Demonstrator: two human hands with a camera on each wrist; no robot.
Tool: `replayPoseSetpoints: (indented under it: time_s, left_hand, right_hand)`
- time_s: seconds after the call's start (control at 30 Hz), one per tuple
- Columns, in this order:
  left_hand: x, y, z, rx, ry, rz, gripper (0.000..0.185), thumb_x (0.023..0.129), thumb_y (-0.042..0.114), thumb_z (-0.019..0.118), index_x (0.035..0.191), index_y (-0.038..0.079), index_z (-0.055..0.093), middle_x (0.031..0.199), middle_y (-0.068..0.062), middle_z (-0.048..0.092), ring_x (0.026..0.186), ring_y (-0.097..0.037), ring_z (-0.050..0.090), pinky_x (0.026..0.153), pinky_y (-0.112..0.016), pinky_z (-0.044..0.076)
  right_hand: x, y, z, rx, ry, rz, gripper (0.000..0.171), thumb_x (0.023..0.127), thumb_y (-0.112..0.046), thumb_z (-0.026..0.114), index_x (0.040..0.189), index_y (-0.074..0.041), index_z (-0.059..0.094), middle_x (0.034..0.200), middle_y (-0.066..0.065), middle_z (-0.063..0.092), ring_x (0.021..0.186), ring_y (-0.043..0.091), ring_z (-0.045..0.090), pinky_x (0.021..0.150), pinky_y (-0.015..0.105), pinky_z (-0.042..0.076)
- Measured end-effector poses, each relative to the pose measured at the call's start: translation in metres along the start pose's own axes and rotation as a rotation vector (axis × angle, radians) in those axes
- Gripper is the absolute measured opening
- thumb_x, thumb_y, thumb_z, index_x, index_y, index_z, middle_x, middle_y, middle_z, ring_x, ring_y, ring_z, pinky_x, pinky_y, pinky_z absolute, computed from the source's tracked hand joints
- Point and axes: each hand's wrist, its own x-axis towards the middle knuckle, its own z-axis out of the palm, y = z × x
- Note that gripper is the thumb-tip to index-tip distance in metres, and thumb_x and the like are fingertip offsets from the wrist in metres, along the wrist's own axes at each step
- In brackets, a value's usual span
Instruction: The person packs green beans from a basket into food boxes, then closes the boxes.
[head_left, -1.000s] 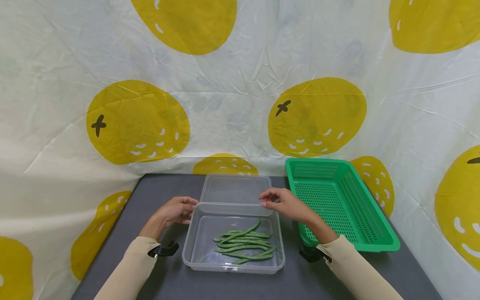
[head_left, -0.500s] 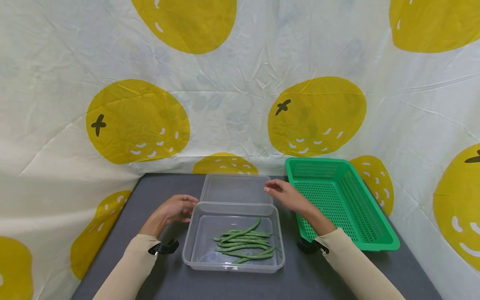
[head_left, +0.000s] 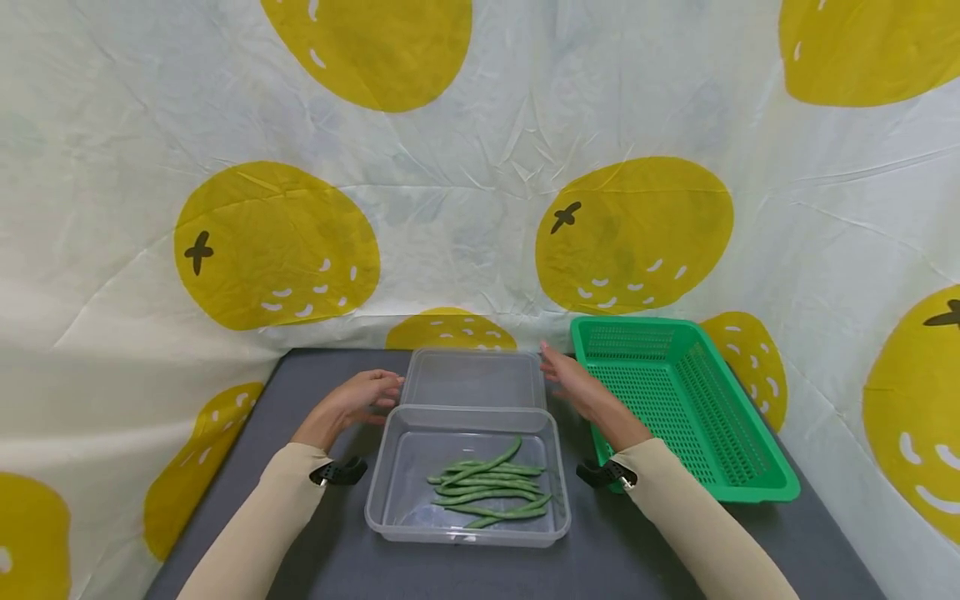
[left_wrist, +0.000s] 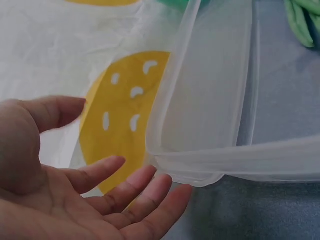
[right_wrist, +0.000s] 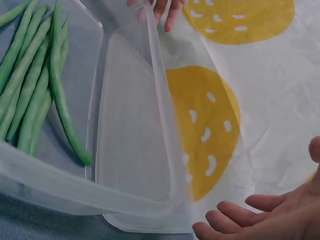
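A clear plastic container [head_left: 405, 483] holds several green beans [head_left: 487, 483], which lie mostly crosswise on its right side. Behind it, its flat translucent lid [head_left: 476, 379] lies on the table. My left hand [head_left: 352, 404] is at the lid's left edge, thumb and fingers spread. In the left wrist view those fingers [left_wrist: 145, 200] are just off the container's far left corner and hold nothing. On the other side, my right hand [head_left: 581, 387] is beside the lid's right edge, its fingers loosely extended and empty. The right wrist view has its fingers [right_wrist: 235, 220] close to the lid's corner.
A green perforated plastic basket [head_left: 675, 408] stands at the right, close by my right forearm. The dark grey table [head_left: 330, 367] ends at the back against a pale curtain [head_left: 465, 250] printed with yellow fruit.
My right hand has moved back from above the container's far rim to the lid's right side. My left hand has shifted slightly farther back, toward the lid. Container and beans stay put.
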Motion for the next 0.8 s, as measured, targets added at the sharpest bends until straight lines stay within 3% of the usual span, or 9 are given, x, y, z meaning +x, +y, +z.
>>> replayPoseSetpoints:
  time_s: [0.23,0.47,0.8]
  left_hand:
    - [0.011,0.005,0.003,0.012,-0.049,-0.015,0.085,0.097,0.062,0.056,0.159,0.011,0.030,0.160,-0.028,0.030,0.144,-0.047,0.034,0.104,-0.060,0.044]
    - [0.020,0.003,0.001,-0.064,-0.108,-0.037,0.101,0.093,0.074,0.050,0.165,0.019,0.005,0.166,-0.026,0.014,0.150,-0.051,0.015,0.113,-0.067,0.027]
    - [0.032,-0.008,0.008,-0.186,-0.149,-0.038,0.089,0.100,0.069,0.037,0.163,0.026,-0.010,0.169,-0.022,-0.008,0.153,-0.047,-0.003,0.115,-0.072,0.015]
  right_hand:
    - [0.012,0.005,0.005,0.175,0.026,0.077,0.087,0.104,-0.064,0.026,0.163,-0.005,0.002,0.167,0.027,0.006,0.153,0.048,0.004,0.118,0.069,0.007]
    - [0.021,0.015,0.008,0.246,0.046,0.159,0.087,0.103,-0.065,0.026,0.163,-0.013,-0.009,0.166,0.030,-0.004,0.152,0.052,-0.005,0.117,0.071,0.004]
    - [0.027,0.023,0.011,0.339,0.065,0.206,0.089,0.103,-0.063,0.030,0.162,-0.012,-0.012,0.166,0.030,-0.005,0.152,0.051,-0.006,0.117,0.070,0.004]
